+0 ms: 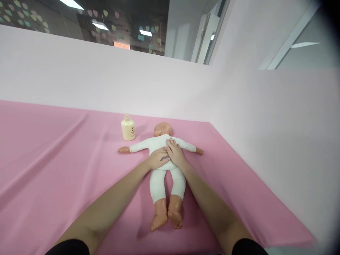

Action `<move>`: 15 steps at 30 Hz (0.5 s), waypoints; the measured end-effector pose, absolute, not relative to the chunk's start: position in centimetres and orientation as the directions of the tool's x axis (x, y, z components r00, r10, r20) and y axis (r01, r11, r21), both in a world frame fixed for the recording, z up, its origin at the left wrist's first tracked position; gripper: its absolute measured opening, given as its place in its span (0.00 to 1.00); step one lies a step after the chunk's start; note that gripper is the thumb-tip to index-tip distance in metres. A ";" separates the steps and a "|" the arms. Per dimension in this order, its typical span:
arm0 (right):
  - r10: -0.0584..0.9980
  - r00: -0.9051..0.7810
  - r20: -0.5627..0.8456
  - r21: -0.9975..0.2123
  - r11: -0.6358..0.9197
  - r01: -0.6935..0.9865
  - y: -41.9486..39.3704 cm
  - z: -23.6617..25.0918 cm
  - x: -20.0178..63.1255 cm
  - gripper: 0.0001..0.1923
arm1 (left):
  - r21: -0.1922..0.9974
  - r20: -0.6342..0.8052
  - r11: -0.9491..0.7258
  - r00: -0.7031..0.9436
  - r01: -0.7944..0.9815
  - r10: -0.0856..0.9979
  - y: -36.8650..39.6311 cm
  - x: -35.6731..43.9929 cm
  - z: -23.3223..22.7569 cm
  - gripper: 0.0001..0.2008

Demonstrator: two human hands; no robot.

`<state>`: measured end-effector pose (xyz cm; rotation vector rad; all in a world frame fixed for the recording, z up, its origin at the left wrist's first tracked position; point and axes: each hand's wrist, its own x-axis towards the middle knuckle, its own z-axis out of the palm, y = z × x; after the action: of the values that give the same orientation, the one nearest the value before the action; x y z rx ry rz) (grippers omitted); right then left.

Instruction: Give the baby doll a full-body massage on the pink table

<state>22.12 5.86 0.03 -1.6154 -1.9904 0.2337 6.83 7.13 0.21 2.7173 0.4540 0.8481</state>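
Note:
A baby doll point(162, 177) in a white suit lies on its back on a pink sheet point(53, 159), head away from me, arms spread out to the sides. My left hand point(158, 158) rests flat across the doll's belly, fingers pointing right. My right hand point(174, 152) lies flat on the doll's chest, fingers pointing toward the head and partly overlapping my left hand. Neither hand grips anything. The doll's bare feet point(167, 216) point toward me.
A small cream-coloured bottle point(128, 128) stands upright on the sheet just left of the doll's head. Pale pink walls point(265, 117) border the sheet at the back and on the right. The sheet's right edge runs diagonally toward me.

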 end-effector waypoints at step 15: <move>0.942 -0.052 0.332 -0.482 0.217 0.849 4.8 0.1 21.5 0.27 | 0.411 0.551 -0.858 0.666 0.307 0.502 6.7 6.8 0.4 0.17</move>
<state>21.52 4.77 0.06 -1.6505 -1.9162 0.2072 6.77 6.70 0.36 2.5997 0.6471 0.9840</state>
